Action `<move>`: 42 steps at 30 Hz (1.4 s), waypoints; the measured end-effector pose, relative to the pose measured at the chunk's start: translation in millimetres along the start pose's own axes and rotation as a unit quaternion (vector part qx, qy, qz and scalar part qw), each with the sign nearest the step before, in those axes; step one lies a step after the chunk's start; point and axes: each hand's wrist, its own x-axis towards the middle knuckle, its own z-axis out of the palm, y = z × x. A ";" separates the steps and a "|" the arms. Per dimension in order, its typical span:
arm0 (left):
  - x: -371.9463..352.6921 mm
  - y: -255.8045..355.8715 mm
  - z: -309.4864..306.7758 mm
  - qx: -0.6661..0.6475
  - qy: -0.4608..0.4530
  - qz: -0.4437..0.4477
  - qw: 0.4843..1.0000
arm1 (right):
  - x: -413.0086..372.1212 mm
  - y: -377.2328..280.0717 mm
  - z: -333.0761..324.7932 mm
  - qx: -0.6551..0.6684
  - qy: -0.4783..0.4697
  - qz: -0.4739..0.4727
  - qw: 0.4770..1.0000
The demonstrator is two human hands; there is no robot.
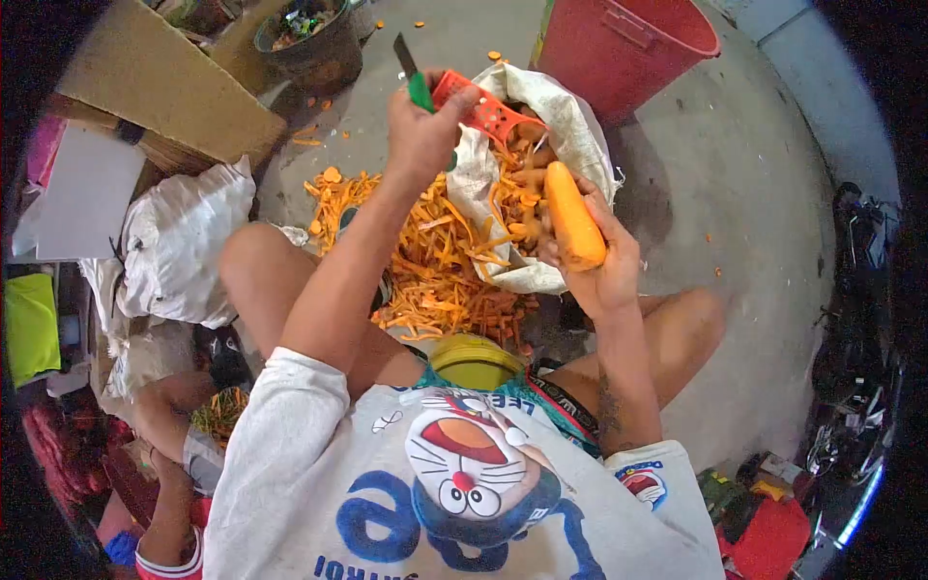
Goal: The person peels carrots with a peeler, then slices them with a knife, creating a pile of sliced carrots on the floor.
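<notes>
My left hand (423, 124) is closed round a knife (416, 82) with a green handle, its dark blade pointing up and away. An orange-red plastic piece with holes (491, 118) also sticks out from that hand's fingers, over the sack. In my right hand (604, 253) is a large carrot (574, 220), its surface smooth and bright orange, tilted with the narrower end away from me. Below both hands, an open white woven sack (580, 116) holds more carrots, partly hidden. A heap of carrot peelings (440, 242) covers the floor between my legs.
A red bin (628, 58) stands beyond the sack, and a dark bucket (314, 48) with scraps is at the far left. Cardboard (164, 72) and a full white sack (188, 246) lie to the left. Another person's arm (172, 503) shows at lower left.
</notes>
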 end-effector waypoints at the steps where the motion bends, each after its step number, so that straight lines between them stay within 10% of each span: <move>1: -8.5 6.6 5.5 -0.045 -0.004 -0.013 0.999 | 1.8 0.5 -3.8 0.000 0.038 -0.007 0.999; 7: -55.8 28.1 40.9 -0.036 -0.131 -0.003 0.991 | 6.1 3.3 12.4 -0.088 0.183 -0.091 0.975; 13: -20.4 19.8 14.1 -0.024 -0.008 -0.048 0.999 | -2.8 -1.5 -13.4 -0.004 0.023 -0.001 1.000; 16: -66.7 14.2 45.7 0.027 -0.114 0.168 0.979 | 0.6 -3.1 -7.2 0.013 0.033 0.003 0.999; 19: -49.7 15.6 38.4 -0.065 -0.102 0.064 0.991 | -3.7 -2.2 11.5 -0.054 0.161 -0.034 0.985; 22: -11.6 10.9 9.5 -0.027 -0.012 -0.015 0.999 | -3.7 2.4 -11.5 0.023 -0.015 0.015 1.000; 26: -45.9 21.2 28.5 -0.018 -0.023 -0.057 0.998 | 2.9 -0.9 6.7 -0.009 0.159 0.012 0.987; 28: -72.6 28.2 45.6 0.044 -0.134 0.133 0.981 | 4.1 -1.6 7.8 -0.030 0.239 0.000 0.971; 34: -15.2 10.2 6.0 -0.022 0.010 0.032 0.999 | -9.5 -6.8 11.6 -0.009 0.053 0.033 0.998; 42: -68.0 46.0 32.6 0.385 -0.257 0.056 0.885 | -2.3 -10.7 -19.3 0.027 0.130 0.087 0.987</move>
